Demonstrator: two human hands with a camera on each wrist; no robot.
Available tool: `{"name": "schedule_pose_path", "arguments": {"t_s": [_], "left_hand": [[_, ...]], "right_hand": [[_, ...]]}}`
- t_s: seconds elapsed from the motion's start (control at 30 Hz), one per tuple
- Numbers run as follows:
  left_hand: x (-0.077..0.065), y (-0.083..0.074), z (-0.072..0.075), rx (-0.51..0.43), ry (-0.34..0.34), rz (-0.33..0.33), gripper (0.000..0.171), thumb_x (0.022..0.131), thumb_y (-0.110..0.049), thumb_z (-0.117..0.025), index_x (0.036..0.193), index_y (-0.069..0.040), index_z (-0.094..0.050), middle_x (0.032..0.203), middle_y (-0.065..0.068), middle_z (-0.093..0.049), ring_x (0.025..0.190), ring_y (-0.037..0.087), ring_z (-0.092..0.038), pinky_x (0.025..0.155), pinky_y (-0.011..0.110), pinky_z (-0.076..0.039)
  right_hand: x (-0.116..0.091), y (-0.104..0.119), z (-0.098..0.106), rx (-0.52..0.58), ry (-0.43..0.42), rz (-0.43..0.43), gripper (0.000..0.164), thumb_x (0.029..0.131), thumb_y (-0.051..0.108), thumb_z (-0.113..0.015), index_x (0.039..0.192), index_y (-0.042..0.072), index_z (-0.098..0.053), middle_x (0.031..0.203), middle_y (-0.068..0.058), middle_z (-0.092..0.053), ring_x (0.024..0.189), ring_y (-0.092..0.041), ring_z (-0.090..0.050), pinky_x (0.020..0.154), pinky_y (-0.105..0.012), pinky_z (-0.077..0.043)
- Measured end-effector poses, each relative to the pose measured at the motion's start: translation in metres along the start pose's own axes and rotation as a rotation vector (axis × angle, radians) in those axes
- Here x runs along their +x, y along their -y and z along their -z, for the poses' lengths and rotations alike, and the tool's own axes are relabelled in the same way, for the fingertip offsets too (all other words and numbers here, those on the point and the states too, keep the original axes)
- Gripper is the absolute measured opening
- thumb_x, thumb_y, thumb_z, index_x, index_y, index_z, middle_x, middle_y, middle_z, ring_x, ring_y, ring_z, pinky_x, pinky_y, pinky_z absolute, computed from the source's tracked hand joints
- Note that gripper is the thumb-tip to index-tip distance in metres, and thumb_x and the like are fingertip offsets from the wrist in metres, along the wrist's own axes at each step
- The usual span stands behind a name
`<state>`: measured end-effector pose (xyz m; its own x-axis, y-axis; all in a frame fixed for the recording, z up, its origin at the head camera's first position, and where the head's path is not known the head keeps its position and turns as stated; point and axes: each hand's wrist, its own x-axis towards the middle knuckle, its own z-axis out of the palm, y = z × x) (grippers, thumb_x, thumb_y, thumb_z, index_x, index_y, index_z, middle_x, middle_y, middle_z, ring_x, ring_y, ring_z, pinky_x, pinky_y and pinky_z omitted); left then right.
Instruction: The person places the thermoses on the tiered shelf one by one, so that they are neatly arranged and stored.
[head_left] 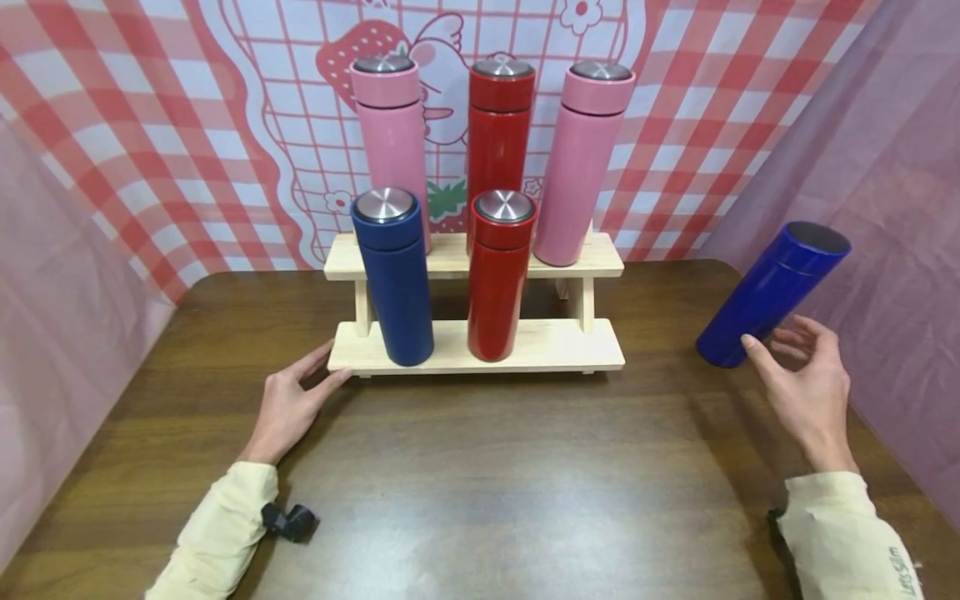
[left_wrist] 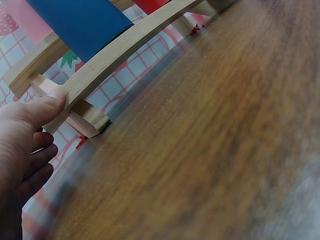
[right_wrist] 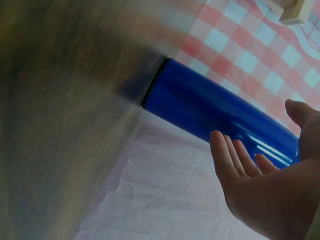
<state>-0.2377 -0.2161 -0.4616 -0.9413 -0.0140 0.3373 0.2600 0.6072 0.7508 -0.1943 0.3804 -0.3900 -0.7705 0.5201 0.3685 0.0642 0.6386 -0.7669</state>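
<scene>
My left hand (head_left: 288, 412) pinches the left end of a two-tier wooden stand (head_left: 551, 343); in the left wrist view the thumb (left_wrist: 52, 100) lies against the board's end. On the lower tier stand a dark blue thermos bottle (head_left: 401, 292) and a red one (head_left: 497, 292). A pink bottle (head_left: 390, 137), another red one (head_left: 498, 133) and a second pink one (head_left: 581, 175) stand on the upper tier. At the far right, a glossy blue thermos bottle (head_left: 768, 296) rises from the table. Beside it, my right hand (head_left: 810, 392) has its thumb and fingers spread around the bottle's near side.
The brown wooden table (head_left: 480, 483) carries the stand at its back middle. Behind hangs a red-and-white checked cloth (head_left: 720, 100) with a strawberry print. Pale pink cloth (head_left: 892, 167) hangs at both sides. A small black device (head_left: 291, 522) is strapped to the left sleeve.
</scene>
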Motion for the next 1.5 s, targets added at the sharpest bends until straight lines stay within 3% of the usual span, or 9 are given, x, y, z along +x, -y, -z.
{"name": "schedule_pose_path", "arguments": {"t_s": [0.27, 0.4, 0.53, 0.63, 0.73, 1.07, 1.33, 1.5], "left_hand": [[0.000, 0.000, 0.000, -0.005, 0.002, 0.003, 0.059, 0.096, -0.036, -0.077, 0.144, -0.004, -0.062, 0.128, 0.017, -0.069, 0.118, 0.029, -0.066, 0.097, 0.047, -0.051], [0.000, 0.001, 0.000, -0.010, -0.004, 0.000, 0.058, 0.096, -0.035, -0.078, 0.143, -0.005, -0.063, 0.127, 0.016, -0.070, 0.118, 0.028, -0.066, 0.099, 0.034, -0.050], [-0.001, 0.002, 0.000, -0.010, -0.010, 0.001, 0.057, 0.095, -0.035, -0.078, 0.142, -0.006, -0.064, 0.127, 0.015, -0.070, 0.118, 0.027, -0.065, 0.100, 0.032, -0.049], [-0.001, 0.003, 0.000, -0.010, -0.008, 0.007, 0.058, 0.095, -0.035, -0.078, 0.143, -0.006, -0.063, 0.128, 0.015, -0.069, 0.119, 0.027, -0.065, 0.101, 0.043, -0.049], [-0.001, 0.003, 0.000, -0.012, -0.005, 0.011, 0.058, 0.096, -0.036, -0.078, 0.143, -0.006, -0.063, 0.129, 0.015, -0.069, 0.120, 0.028, -0.065, 0.101, 0.046, -0.049], [0.000, 0.003, 0.000, -0.016, -0.005, 0.004, 0.059, 0.095, -0.035, -0.078, 0.143, -0.005, -0.062, 0.130, 0.016, -0.068, 0.119, 0.028, -0.065, 0.100, 0.048, -0.050], [0.000, 0.003, 0.000, -0.016, -0.005, 0.004, 0.059, 0.096, -0.035, -0.078, 0.143, -0.004, -0.062, 0.130, 0.017, -0.068, 0.119, 0.029, -0.066, 0.100, 0.048, -0.050], [0.000, 0.003, 0.000, -0.020, -0.006, -0.001, 0.059, 0.096, -0.035, -0.078, 0.144, -0.004, -0.062, 0.129, 0.017, -0.068, 0.119, 0.029, -0.066, 0.099, 0.048, -0.051]], "right_hand": [[0.015, 0.000, -0.003, 0.012, -0.012, -0.046, 0.074, 0.092, 0.031, -0.078, 0.155, 0.015, -0.042, 0.141, -0.007, -0.056, 0.106, 0.004, -0.055, 0.093, -0.016, -0.041], [0.026, 0.001, -0.006, 0.010, 0.003, -0.067, 0.078, 0.092, 0.033, -0.078, 0.157, 0.020, -0.037, 0.149, -0.010, -0.052, 0.123, -0.007, -0.056, 0.106, -0.022, -0.039], [0.033, 0.004, -0.008, 0.013, 0.032, -0.097, 0.082, 0.091, 0.035, -0.078, 0.159, 0.022, -0.033, 0.152, -0.010, -0.049, 0.133, -0.014, -0.052, 0.111, -0.026, -0.039], [0.037, 0.003, -0.009, 0.016, 0.039, -0.110, 0.084, 0.091, 0.036, -0.078, 0.160, 0.022, -0.032, 0.153, -0.011, -0.048, 0.133, -0.016, -0.052, 0.112, -0.028, -0.039], [0.040, 0.003, -0.011, 0.022, 0.047, -0.118, 0.086, 0.091, 0.036, -0.078, 0.160, 0.022, -0.030, 0.154, -0.012, -0.047, 0.135, -0.018, -0.051, 0.112, -0.028, -0.039], [0.051, 0.000, -0.014, -0.018, 0.073, -0.133, 0.089, 0.092, 0.043, -0.075, 0.162, 0.019, -0.025, 0.157, -0.017, -0.045, 0.139, -0.029, -0.048, 0.113, -0.032, -0.039], [0.054, 0.001, -0.015, -0.071, 0.055, -0.126, 0.087, 0.093, 0.045, -0.074, 0.160, 0.012, -0.031, 0.150, -0.020, -0.053, 0.135, -0.034, -0.052, 0.112, -0.033, -0.040], [0.053, 0.000, -0.015, -0.083, 0.016, -0.118, 0.084, 0.090, 0.044, -0.077, 0.158, 0.014, -0.037, 0.146, -0.019, -0.057, 0.130, -0.027, -0.056, 0.109, -0.028, -0.041]]}}
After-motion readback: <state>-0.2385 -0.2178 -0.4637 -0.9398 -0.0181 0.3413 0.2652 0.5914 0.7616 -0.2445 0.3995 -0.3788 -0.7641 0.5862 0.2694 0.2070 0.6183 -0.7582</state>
